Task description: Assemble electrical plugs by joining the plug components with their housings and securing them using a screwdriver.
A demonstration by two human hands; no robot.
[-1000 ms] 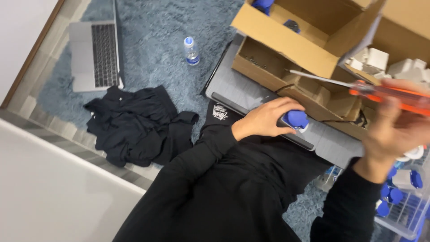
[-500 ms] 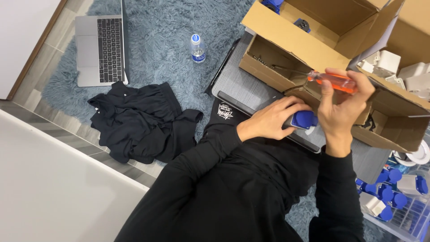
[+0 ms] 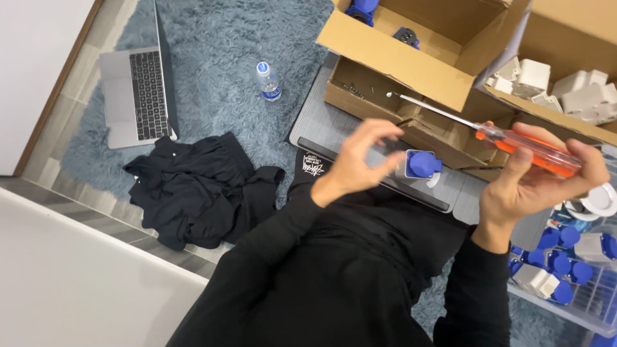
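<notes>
My left hand is raised over a grey board on my lap. Its fingers are spread and curled, with the fingertips right beside a small blue and white plug part that rests on the board. My right hand grips an orange-handled screwdriver. The long metal shaft points up and left toward an open cardboard box. Black sleeves cover both my arms.
A silver laptop and a small water bottle lie on the blue rug. A black garment is heaped at the left. A box of white parts is at the upper right, and a clear bin of blue and white parts at the lower right.
My left hand has lifted off the blue part and opened its fingers. My right hand has moved right with the screwdriver, turning its shaft toward the box.
</notes>
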